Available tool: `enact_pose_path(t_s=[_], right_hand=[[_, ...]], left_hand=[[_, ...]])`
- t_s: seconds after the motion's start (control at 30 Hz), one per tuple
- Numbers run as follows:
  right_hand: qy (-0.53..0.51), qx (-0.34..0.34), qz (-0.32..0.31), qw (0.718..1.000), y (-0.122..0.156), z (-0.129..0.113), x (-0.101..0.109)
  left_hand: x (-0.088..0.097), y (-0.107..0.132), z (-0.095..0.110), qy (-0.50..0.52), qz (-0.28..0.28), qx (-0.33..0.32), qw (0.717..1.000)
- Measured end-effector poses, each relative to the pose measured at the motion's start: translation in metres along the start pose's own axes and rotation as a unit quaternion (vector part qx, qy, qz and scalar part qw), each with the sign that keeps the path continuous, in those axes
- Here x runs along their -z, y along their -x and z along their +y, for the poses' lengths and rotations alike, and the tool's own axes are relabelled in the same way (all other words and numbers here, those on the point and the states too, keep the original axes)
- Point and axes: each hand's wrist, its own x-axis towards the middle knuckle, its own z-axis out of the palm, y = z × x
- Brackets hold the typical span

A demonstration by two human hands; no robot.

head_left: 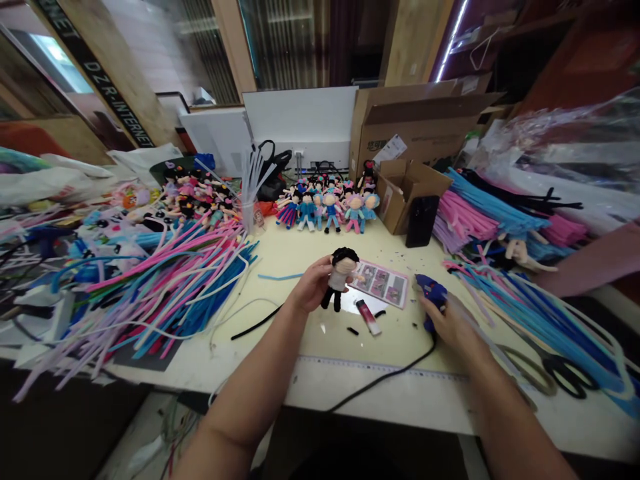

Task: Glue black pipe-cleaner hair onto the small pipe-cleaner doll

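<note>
A small doll of fuzzy pipe cleaners (342, 277), with black hair, a pale top and black legs, stands upright in my left hand (313, 285), whose fingers close round its side and back. My right hand (445, 323) is wrapped round a blue hot glue gun (431, 291) with its nozzle towards the left and its cord trailing down to the table edge. Between the hands lie a printed picture sheet (383, 283), a red and white lighter-like stick (368, 317) and short black pipe cleaner pieces (353, 331).
Loose pipe cleaners (195, 287) heap up on the left, with more bundles (467, 213) on the right. Finished dolls (330, 208) stand at the back beside cardboard boxes (395, 200) and a black phone (421, 221). Black-handled scissors (570, 377) lie right of my right arm.
</note>
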Motion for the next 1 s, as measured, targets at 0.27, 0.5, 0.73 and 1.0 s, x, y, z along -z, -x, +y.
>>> enact_pose_path(t_s=[0.27, 0.5, 0.73, 1.0], right_hand=[[0.016, -0.001, -0.082, 0.997, 0.042, -0.012, 0.025], [-0.064, 0.210, -0.141, 0.965, 0.035, -0.065, 0.015], [0.082, 0.247, -0.165, 0.951, 0.013, -0.075, -0.012], [0.030, 0.208, -0.151, 0.966, 0.001, -0.090, -0.006]], left_hand=[[-0.001, 0.000, 0.005, 0.013, 0.004, -0.018, 1.000], [0.004, -0.001, 0.008, 0.005, 0.032, -0.036, 0.999], [0.006, -0.004, 0.009, -0.021, 0.061, -0.050, 0.997], [-0.001, -0.003, 0.007, -0.004, 0.083, -0.041, 0.996]])
